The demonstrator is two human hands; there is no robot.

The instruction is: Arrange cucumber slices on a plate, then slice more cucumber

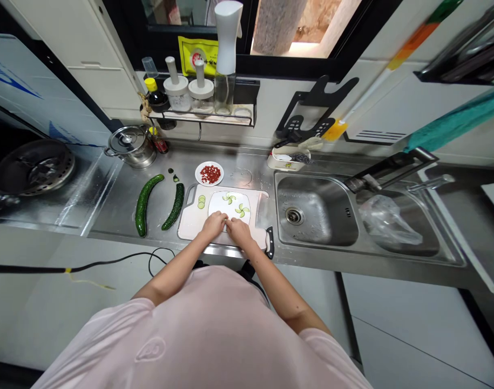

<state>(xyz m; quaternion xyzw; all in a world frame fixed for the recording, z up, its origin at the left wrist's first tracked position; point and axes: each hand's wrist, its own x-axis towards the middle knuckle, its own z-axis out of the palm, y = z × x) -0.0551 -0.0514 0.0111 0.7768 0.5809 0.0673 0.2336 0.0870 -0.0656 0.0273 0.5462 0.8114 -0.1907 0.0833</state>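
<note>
My left hand and my right hand meet over the front rim of a squarish white plate. Both have their fingers pinched together; whatever they hold is hidden. On the plate lie two pinwheels of green-edged cucumber pieces, one at the back and one at the right. The plate rests on a pale cutting board, with a few round cucumber slices left of it. A black riveted knife handle sticks out at the board's right edge.
Left of the board lie a cut cucumber, a longer cucumber and small end pieces. Behind stands a round dish of chopped red bits. A steel pot is back left; a sink is on the right.
</note>
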